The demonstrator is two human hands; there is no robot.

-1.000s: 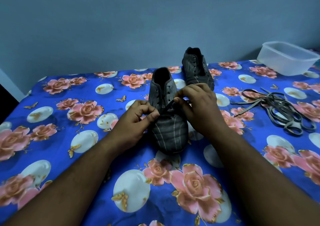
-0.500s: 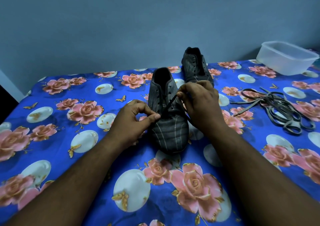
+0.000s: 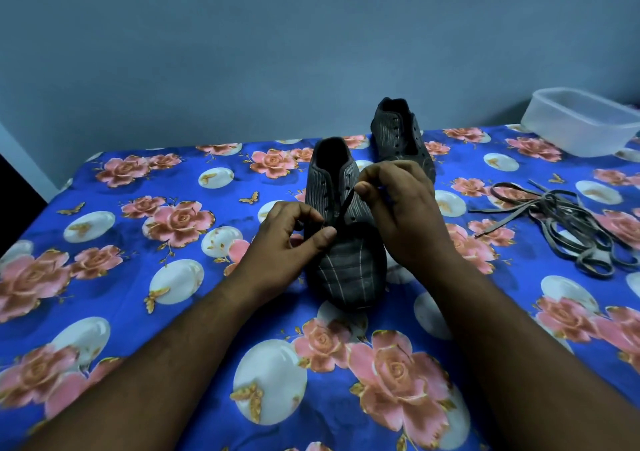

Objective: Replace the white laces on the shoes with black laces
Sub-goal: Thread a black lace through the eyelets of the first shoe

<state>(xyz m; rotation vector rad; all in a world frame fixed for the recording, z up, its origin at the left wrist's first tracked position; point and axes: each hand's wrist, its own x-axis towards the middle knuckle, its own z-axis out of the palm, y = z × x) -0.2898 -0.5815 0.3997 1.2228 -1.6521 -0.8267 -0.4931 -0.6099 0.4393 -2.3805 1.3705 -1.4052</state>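
Open cloth (image 3: 145, 263) left of near shoe (image 3: 349, 263); lace pile (image 3: 568, 229) & tub (image 3: 585, 121) crowd right.

Two bare forearms, left hand (image 3: 291, 239), right hand (image 3: 403, 215), no sleeves

The surface (image 3: 214, 374) is covered with a bright blue cloth that has pink roses, white round shapes and small golden butterflies printed on it. A dark striped shoe (image 3: 346, 263) stands on the cloth near the middle, with its toe toward the camera. A second dark shoe (image 3: 394, 135) stands behind it, a little to the right, near the far edge by the wall. To the right, a loose pile of grey-looking laces (image 3: 568, 229) lies flat on the cloth, well apart from both shoes. At the far right corner a translucent plastic container (image 3: 581, 125) sits on the surface, its open side up.
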